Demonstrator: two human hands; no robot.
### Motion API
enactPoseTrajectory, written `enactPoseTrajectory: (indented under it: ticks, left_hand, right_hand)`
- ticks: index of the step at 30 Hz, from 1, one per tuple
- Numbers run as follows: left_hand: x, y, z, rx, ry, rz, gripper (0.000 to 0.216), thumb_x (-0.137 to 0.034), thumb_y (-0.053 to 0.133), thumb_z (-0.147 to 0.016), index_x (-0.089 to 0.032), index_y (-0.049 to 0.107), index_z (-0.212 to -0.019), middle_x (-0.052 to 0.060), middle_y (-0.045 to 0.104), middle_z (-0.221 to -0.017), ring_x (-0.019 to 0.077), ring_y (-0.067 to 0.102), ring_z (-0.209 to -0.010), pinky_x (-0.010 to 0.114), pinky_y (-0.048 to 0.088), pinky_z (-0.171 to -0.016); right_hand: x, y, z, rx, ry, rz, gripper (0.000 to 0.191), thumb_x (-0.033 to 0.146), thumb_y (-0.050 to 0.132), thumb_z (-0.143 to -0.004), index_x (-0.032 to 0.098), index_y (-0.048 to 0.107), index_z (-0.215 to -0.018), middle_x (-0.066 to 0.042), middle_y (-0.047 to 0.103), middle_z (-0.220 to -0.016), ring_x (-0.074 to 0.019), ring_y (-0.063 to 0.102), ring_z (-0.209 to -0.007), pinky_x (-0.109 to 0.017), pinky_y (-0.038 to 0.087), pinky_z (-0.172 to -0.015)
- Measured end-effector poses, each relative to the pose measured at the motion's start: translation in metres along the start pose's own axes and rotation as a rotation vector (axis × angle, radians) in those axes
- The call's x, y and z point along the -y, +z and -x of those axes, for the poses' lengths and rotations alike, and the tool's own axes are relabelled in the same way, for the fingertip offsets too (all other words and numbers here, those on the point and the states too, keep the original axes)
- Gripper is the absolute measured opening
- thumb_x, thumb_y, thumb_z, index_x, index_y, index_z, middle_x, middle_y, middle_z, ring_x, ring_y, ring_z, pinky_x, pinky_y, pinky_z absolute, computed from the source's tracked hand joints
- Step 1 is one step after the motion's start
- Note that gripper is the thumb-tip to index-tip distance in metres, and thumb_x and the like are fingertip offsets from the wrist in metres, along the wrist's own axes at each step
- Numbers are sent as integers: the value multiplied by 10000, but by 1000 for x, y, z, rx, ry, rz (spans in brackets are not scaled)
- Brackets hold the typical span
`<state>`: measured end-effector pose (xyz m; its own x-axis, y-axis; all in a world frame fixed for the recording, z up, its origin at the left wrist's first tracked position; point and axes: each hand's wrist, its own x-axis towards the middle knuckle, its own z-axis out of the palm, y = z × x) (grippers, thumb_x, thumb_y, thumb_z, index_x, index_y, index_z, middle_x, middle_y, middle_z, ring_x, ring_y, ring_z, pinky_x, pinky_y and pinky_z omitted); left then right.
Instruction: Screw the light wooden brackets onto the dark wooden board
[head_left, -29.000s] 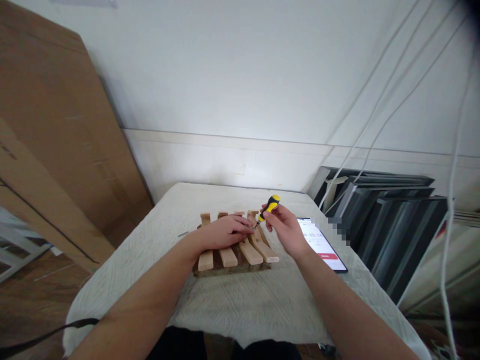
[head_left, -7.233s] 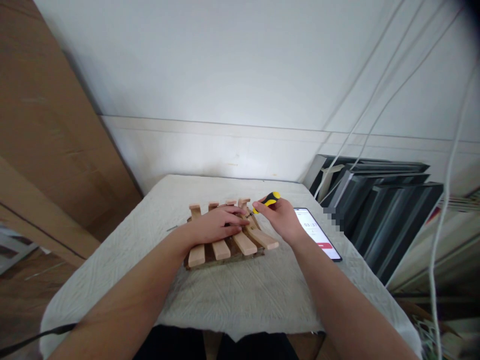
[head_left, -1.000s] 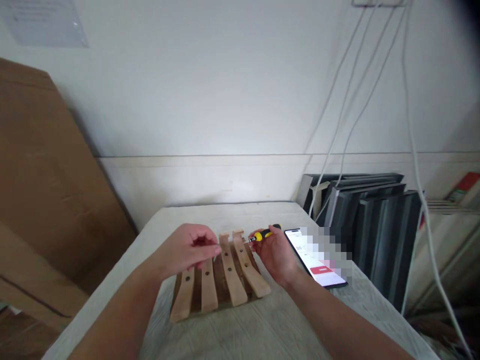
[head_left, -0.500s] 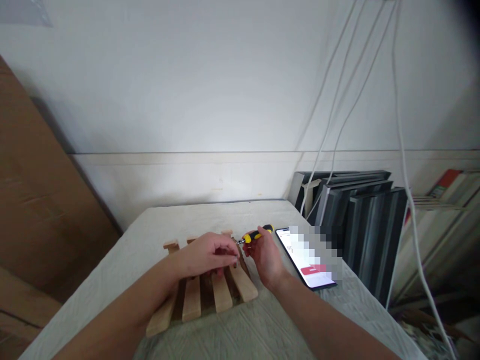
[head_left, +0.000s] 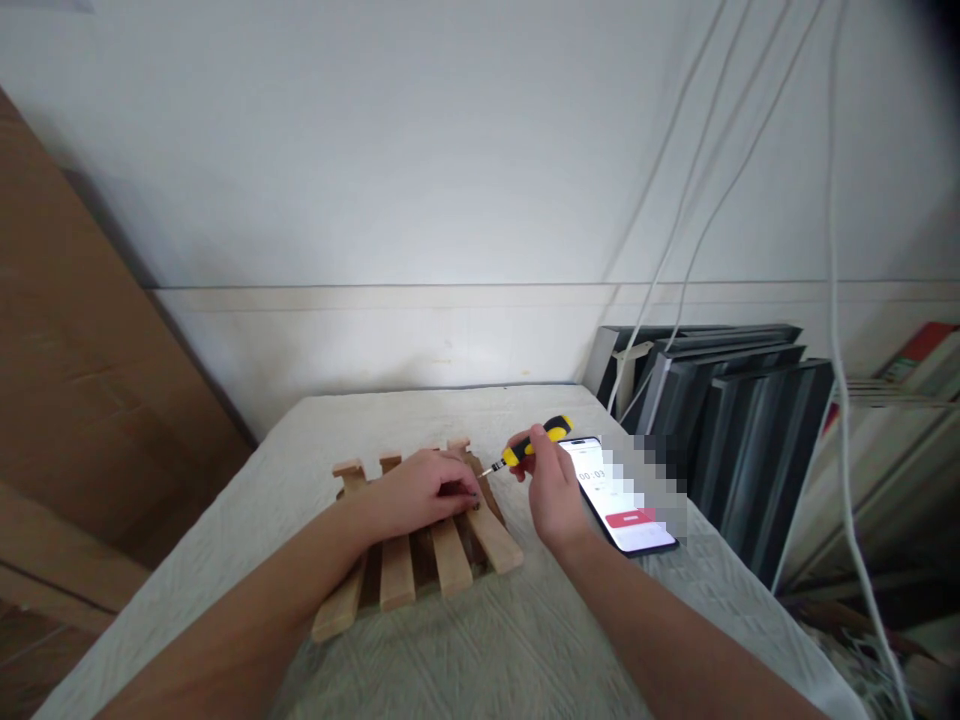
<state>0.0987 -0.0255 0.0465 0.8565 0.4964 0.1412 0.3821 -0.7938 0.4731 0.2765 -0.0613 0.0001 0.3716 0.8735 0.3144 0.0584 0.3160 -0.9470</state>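
A slatted wooden piece [head_left: 450, 560] of pale flat strips lies on the cloth-covered table. My left hand [head_left: 420, 488] rests across it, fingers curled down together at the right-hand strip. A tiny dark speck shows by those fingertips; whether they pinch it is too small to tell. My right hand [head_left: 556, 490] grips a yellow-and-black screwdriver [head_left: 538, 442] by its handle. The metal shaft slants down to the left, its tip close to my left fingertips. Part of the strips is hidden under my left hand.
A phone [head_left: 600, 500] lies right of my right hand, its screen lit with a timer and partly blurred out. Dark frame-like panels [head_left: 750, 430] lean beyond the table's right edge. White cables [head_left: 836, 300] hang there. Large cardboard [head_left: 97, 350] stands at the left.
My right hand has drawn slightly right with the screwdriver, which now slants more steeply. My left fingers have curled lower onto the right-hand strip. The whole view has shifted a little.
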Motion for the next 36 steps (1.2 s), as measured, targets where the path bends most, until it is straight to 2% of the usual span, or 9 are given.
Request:
enactPoseTrajectory:
  ticks: [2,5,9,14,19,26,33,36]
  left_hand:
    - [1,1,0,26,-7,-3,108,-188,581,-845,-158,682,-864,26,686,-819,128,608,-752,230,439,-715]
    - [0,2,0,53,-30,0,118,-198,567,-852,-154,676,-864,27,681,-825,129,604,-749,222,434,-696]
    - [-1,0,-1,62,-61,5,129,-182,548,-863,-146,671,-854,30,682,-832,127,602,-750,218,428,-698]
    - [-2,0,-2,56,-37,1,118,-179,566,-852,-138,653,-783,17,657,-776,114,577,-705,208,408,-671]
    - [-2,0,-1,58,-39,-11,120,-175,571,-840,-148,636,-743,0,628,-737,111,558,-686,213,395,-664]
    - [1,1,-1,74,-46,-8,128,-175,571,-831,-148,644,-731,5,636,-746,123,571,-714,227,399,-679]
    - [-1,1,-1,51,-58,42,113,-164,590,-813,-147,621,-706,-9,615,-715,116,549,-682,225,382,-656]
    - [-3,1,0,53,-44,40,135,-137,578,-818,-135,609,-687,-14,588,-680,108,528,-664,219,362,-642]
  right_hand:
    - [10,-2,6,-8,-28,47,457,572,408,-860,206,599,-663,-30,554,-591,-172,515,-578,-303,394,-547]
    - [19,-5,10,84,-165,130,444,525,411,-878,201,596,-635,-25,563,-592,-160,517,-578,-288,382,-549]
    - [20,-8,10,159,-326,225,382,440,431,-902,196,578,-648,-12,560,-599,-143,518,-571,-272,364,-540]
    - [18,-9,8,177,-413,313,364,397,431,-917,199,557,-639,-10,565,-582,-140,532,-560,-271,360,-535]
    - [17,-9,6,176,-439,398,377,394,462,-899,198,545,-588,-36,615,-607,-155,573,-582,-279,378,-547]
    - [23,-8,5,162,-429,486,416,414,465,-881,208,529,-525,-37,580,-552,-161,546,-551,-298,361,-548]
    - [23,-8,3,167,-402,492,409,460,511,-847,217,519,-519,-49,564,-534,-159,483,-516,-319,333,-521]
    - [25,-5,3,178,-397,486,348,442,543,-837,211,563,-578,-54,588,-605,-169,517,-580,-320,363,-564]
